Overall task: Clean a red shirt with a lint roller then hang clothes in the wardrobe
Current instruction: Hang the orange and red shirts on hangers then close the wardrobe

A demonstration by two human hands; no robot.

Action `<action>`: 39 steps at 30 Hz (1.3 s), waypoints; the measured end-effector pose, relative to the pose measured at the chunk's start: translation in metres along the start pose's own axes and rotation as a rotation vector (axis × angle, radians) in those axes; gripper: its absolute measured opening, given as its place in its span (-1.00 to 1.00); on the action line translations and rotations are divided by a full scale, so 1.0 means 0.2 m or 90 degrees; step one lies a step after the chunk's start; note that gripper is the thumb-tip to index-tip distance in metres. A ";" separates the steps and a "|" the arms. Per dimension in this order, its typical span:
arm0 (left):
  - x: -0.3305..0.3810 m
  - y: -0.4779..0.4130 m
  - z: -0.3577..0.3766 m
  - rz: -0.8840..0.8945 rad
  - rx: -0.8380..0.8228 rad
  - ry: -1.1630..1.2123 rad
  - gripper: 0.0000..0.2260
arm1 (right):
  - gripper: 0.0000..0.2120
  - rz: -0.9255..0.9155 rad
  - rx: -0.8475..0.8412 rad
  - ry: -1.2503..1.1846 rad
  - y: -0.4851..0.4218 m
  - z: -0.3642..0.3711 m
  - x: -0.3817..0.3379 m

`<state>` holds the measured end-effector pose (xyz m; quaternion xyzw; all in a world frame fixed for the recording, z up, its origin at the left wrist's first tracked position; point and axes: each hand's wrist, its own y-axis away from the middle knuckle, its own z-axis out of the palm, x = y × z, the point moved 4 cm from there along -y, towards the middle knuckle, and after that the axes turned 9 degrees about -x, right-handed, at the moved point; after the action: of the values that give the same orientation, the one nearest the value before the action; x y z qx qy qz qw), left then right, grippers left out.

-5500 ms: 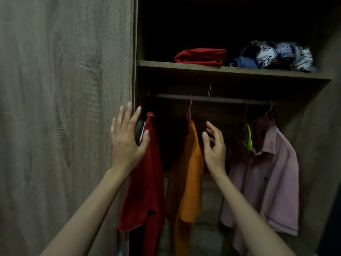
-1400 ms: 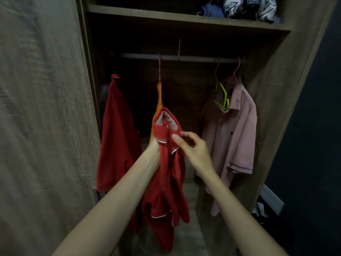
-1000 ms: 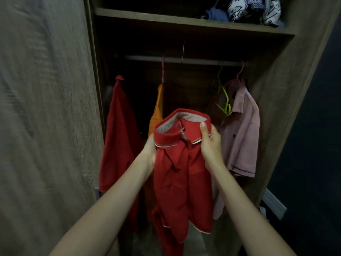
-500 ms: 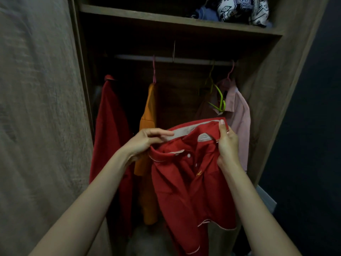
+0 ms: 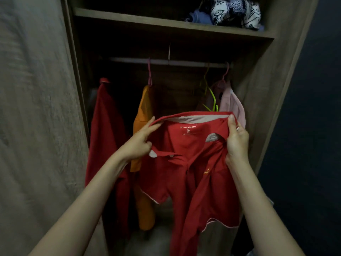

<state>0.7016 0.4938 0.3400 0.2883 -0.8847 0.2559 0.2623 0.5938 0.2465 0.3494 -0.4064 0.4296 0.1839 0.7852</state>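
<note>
I hold a red polo shirt [image 5: 191, 174] spread open by its collar in front of the open wardrobe. My left hand [image 5: 140, 143] pinches the collar's left side. My right hand [image 5: 237, 139] grips the collar's right side, thumb on the front. The shirt's body hangs down between my arms. Behind it an empty green hanger [image 5: 210, 97] hangs on the rail [image 5: 166, 61].
On the rail hang another red garment [image 5: 105, 130] at the left, an orange shirt [image 5: 143, 115] in the middle and a pink shirt [image 5: 232, 102] at the right. Folded patterned clothes [image 5: 234, 12] lie on the upper shelf [image 5: 147, 20]. The wardrobe door [image 5: 36, 108] stands at my left.
The crumpled red shirt has been pulled open: my hands moved apart along the collar and stretched it wide. The folded red item is gone from the shelf view.
</note>
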 end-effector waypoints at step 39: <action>0.08 -0.27 -0.14 -0.087 0.096 0.480 -0.37 | -0.82 0.204 -0.204 -0.071 -1.07 0.21 0.33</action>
<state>0.7336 0.4676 0.3866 0.2508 -0.6838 0.3898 0.5635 0.7884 0.1470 0.4104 -0.4419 0.4100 0.3942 0.6937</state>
